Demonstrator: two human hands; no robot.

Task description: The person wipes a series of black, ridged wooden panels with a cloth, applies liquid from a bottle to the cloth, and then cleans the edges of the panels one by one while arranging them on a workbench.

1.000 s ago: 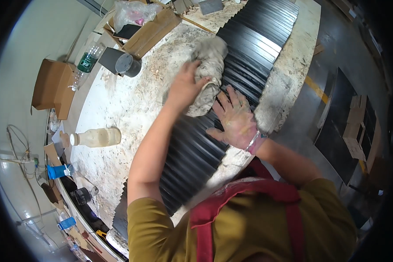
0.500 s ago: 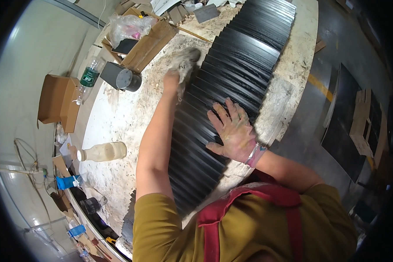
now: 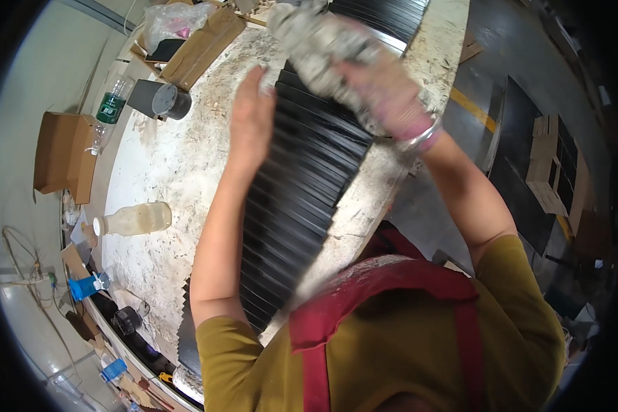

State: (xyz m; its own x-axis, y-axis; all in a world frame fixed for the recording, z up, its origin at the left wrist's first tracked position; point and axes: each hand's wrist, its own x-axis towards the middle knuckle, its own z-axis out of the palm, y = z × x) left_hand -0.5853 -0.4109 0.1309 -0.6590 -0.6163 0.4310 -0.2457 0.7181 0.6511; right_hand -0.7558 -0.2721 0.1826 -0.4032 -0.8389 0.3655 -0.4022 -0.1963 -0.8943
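Observation:
A long row of black, ridged, overlapping strips [image 3: 292, 199] runs diagonally over the worktable. My right hand [image 3: 391, 103], in a stained glove, grips a dirty grey-white rag [image 3: 312, 51] above the upper part of the row; both are blurred, and they hide some of the strips. Beside the row's left edge is my bare left hand [image 3: 250, 117], fingers extended and nothing in it. Whether it touches the strips I cannot tell.
The stained white worktable [image 3: 144, 182] carries a capped bottle of cloudy liquid [image 3: 141, 218], a dark round container [image 3: 172, 101] and a cardboard box [image 3: 202, 51] with plastic wrap. An open carton [image 3: 65, 154] stands left. Dark boards [image 3: 525, 137] are at right.
The rag has passed from my left hand to my right. My right hand has lifted off the strips and moved up and away. The whole view has shifted slightly.

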